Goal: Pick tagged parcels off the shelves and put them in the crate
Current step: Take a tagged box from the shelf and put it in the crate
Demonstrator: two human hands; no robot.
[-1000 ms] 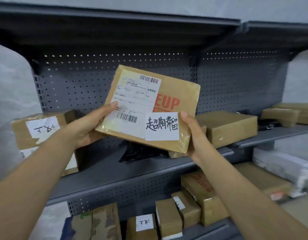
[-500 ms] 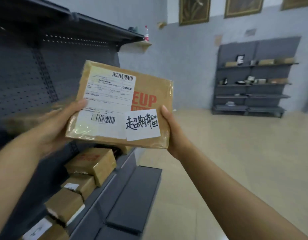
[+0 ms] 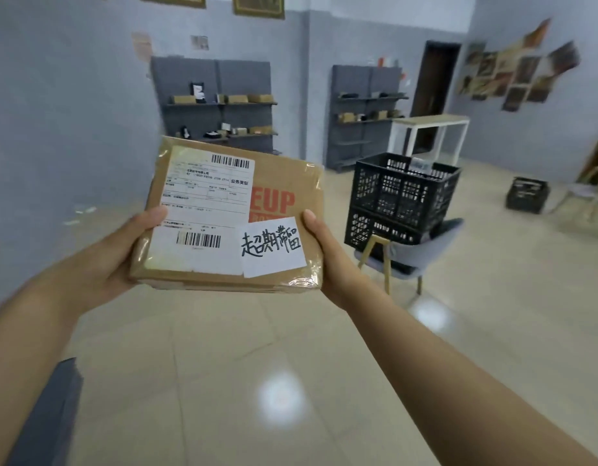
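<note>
The cardboard parcel [image 3: 230, 216], with its handwritten tag [image 3: 273, 247], sits centre frame, held level between both hands. To finish well, I'd carry it flat toward the black crate [image 3: 403, 193] right of centre and lower it in, not drop it. The left hand [image 3: 106, 260] and right hand [image 3: 328, 260] cup opposite edges, thumbs on top, fingers gripping underneath, arms extended.

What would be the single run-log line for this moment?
stage: carrying | parcel: tagged, held by left hand and right hand | crate: ahead on chair, parcel not yet inside
</note>
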